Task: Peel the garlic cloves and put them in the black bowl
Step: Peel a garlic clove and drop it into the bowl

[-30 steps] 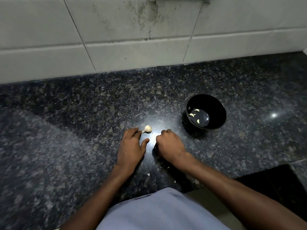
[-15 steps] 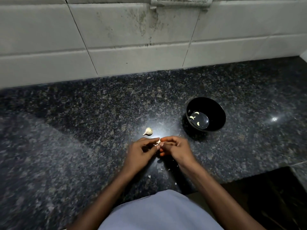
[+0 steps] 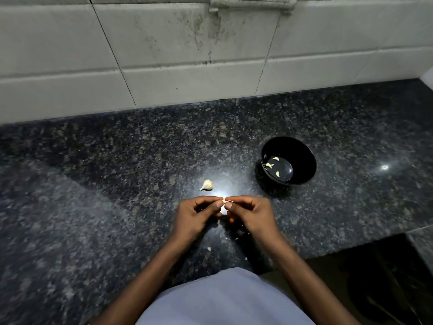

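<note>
Item 1. Small pale garlic clove with papery skin (image 3: 224, 204): held above the dark speckled granite counter (image 3: 117, 184) at frame centre, pinched between both hands. Left hand (image 3: 195, 215): thumb and forefinger closed on the clove's left end, other fingers curled under. Right hand (image 3: 251, 214): thumb and forefinger closed on the right end, a strip of skin apparently lifting there.

Step in hand, as judged: stripping the skin. Best done by keeping the left pinch firm on the clove body while the right fingertips tear the skin away from it along its length; a light grip avoids bruising or squirting the clove out. Whether the skin is half off or barely started cannot be told; the clove is mostly hidden by fingertips.

Item 2. Round glossy black bowl (image 3: 288, 160): on the counter at 2 o'clock from the hands, near but apart. Contains three peeled pale cloves (image 3: 269, 165).

Item 3. Whitish partial garlic bulb with pointed stem (image 3: 207, 185): on the counter at 11 o'clock from the hands, just beyond them, untouched.

Item 4. Small white skin scraps (image 3: 209, 248): on the counter at 6 o'clock, near the front edge.

Item 5. Stained white tiled wall (image 3: 164, 55): 12 o'clock, behind the counter.

Obstructions: nothing lies between hands and bowl. A bright lamp glare on the counter beside the clove may hinder seeing the skin.
</note>
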